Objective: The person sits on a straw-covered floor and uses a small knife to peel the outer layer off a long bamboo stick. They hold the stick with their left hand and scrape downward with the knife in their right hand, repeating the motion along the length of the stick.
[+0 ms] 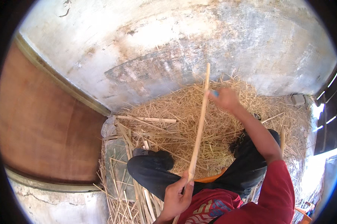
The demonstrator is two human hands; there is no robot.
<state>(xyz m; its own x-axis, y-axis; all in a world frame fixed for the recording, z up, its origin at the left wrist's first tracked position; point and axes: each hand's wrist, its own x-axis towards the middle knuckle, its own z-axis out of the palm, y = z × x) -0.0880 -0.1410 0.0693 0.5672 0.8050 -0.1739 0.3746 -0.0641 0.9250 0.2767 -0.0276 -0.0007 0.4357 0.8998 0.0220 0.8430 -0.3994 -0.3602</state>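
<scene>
Red printed shirt [228, 205], black trousers [153, 171], bare forearms

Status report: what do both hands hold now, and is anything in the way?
Left hand grips long cane low. Right hand works blue-handled tool on it. Straw underneath.

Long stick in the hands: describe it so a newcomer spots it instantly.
Find the straw pile against the stained wall. Rising over it is the long pale stick, gripped low by the left hand and higher by the right hand. Other sticks lie flat, unheld.
</scene>
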